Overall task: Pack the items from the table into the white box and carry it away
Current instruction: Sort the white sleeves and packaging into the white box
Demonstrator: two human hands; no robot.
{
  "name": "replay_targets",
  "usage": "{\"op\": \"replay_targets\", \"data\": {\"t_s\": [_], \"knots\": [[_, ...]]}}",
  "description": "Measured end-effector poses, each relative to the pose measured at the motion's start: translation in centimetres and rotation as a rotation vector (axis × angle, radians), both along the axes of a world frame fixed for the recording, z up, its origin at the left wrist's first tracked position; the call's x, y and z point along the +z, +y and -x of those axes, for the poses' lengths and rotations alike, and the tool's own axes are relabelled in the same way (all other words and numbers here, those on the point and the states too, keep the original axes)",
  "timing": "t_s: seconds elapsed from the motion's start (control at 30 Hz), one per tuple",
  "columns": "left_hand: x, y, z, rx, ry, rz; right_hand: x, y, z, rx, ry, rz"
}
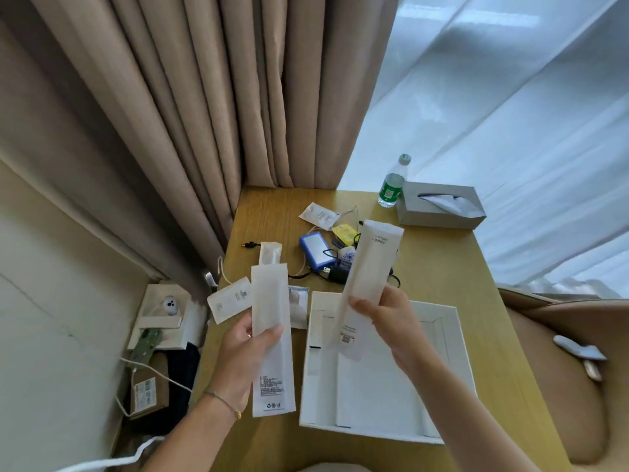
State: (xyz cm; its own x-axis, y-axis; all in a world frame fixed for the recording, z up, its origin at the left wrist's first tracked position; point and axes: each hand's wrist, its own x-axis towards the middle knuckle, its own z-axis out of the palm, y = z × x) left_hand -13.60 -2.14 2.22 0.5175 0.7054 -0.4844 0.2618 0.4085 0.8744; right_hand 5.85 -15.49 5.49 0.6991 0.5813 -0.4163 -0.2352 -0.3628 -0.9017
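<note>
An open white box (318, 376) lies on the wooden table (452, 277) in front of me, with flat white inserts inside. My left hand (243, 356) grips a long flat white paper sleeve (270, 301) held upright, left of the box. My right hand (391, 321) grips a second long white sleeve (369, 267), tilted above the box's far left corner. Behind them on the table lie a blue power bank (315, 248), a yellow sachet (345, 232), white sachets (320, 215), another narrow white packet (270, 252), a small white card (229, 299) and black cables.
A green-labelled water bottle (391, 185) and a grey tissue box (440, 206) stand at the table's far right. Beige curtains (190, 107) hang behind. Cardboard boxes and a white cable clutter the floor (153, 338) at left. A tan seat (558, 376) is at right.
</note>
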Motion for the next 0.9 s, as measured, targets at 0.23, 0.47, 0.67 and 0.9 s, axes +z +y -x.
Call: {"op": "replay_targets", "data": {"t_s": [0.23, 0.47, 0.67, 0.9], "knots": [[-0.1, -3.2, -1.3, -0.031, -0.013, 0.038, -5.8, -7.7, 0.5, 0.092, -0.056, 0.202], [-0.4, -5.1, -2.1, -0.021, -0.007, 0.031, -12.0, -7.9, -0.8, 0.181, 0.188, 0.5], [-0.4, -5.8, -2.1, -0.01, -0.012, 0.076, -14.8, -6.9, -1.2, 0.137, 0.203, 0.582], [-0.2, -6.5, -2.1, -0.01, -0.01, 0.083, -16.0, -6.4, -1.3, 0.201, 0.068, 0.658]]}}
